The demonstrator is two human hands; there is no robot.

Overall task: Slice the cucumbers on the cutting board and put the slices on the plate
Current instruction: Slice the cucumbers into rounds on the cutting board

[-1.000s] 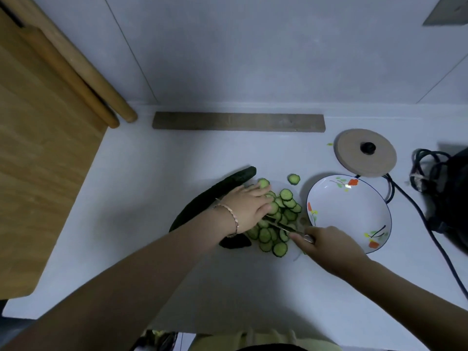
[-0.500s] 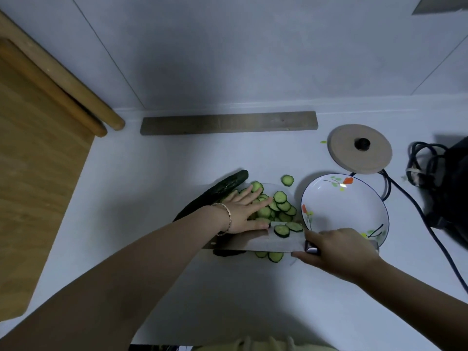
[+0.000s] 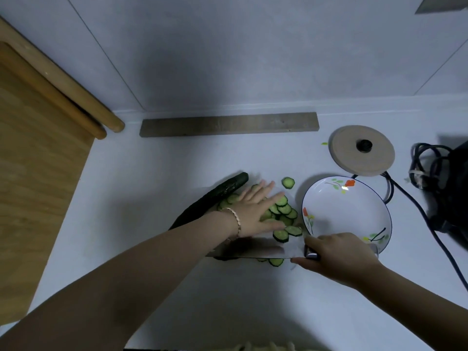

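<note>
done: slices [image 3: 281, 214] cut, heaped beside plate [image 3: 347, 219], two borne on knife [image 3: 253, 249] | todo: none plated, one cucumber [image 3: 210, 198] uncut | left hand [image 3: 255, 209] spread flat on slices | right hand [image 3: 339, 252] clenched round knife

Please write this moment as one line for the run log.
step: loading slices onto knife | left hand: flat on cucumber slices | right hand: grips knife, blade flat | plate: no slices yet
</note>
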